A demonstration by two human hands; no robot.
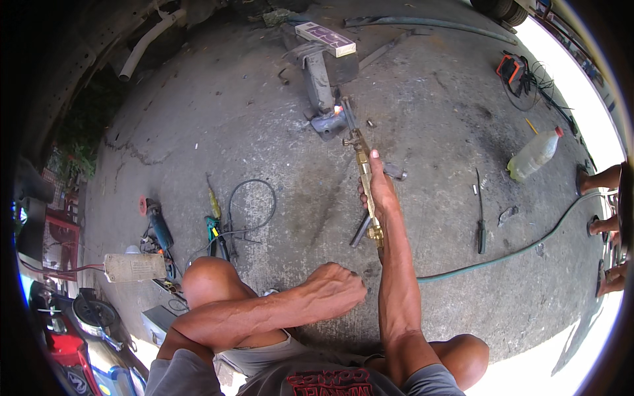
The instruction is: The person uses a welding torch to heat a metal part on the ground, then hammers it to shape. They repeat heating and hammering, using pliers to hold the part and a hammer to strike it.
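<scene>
My right hand (378, 188) is wrapped round a brass cutting torch (364, 173), its tip pointing away from me. A bright orange glow (338, 110) shows beside the tip, where a grey metal bracket (329, 125) meets the lower end of a thick metal bar (318, 84). My left hand (335, 289) is closed in a fist above my lap, with nothing sticking out of it. On the floor beneath my right hand lies a hammer (396, 172), partly hidden by the hand and torch.
An angle grinder (158, 228) and a green-handled cable clamp (212, 230) lie at left. To the right are a screwdriver (481, 228), a plastic bottle (533, 156) and a green hose (502, 264). A box (325, 38) sits behind the bar. Other people's feet (598, 226) stand at the right edge.
</scene>
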